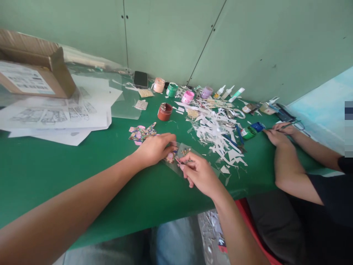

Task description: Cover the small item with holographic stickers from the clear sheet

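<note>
In front of me on the green table lies a clear plastic sheet (176,169) with small colourful patterned pieces (170,157) on it. My left hand (156,149) rests at the sheet's left side, its fingers curled together and gripping its edge. From the right, my right hand (197,169) meets the sheet with thumb and fingers pinched; what sits in the pinch is too small to make out. Just beyond my left hand is a pile of colourful, patterned cut-outs (140,133), partly covered by that hand. A dark red paint jar (164,112) stands farther back.
White paper scraps (215,129) spread across the right middle. Paint jars, including a pink one (188,97), and glue bottles (219,92) line the back. Printed sheets (55,114) and a cardboard box (35,70) are left. At right, another person's hands (278,136) work near a blue jar.
</note>
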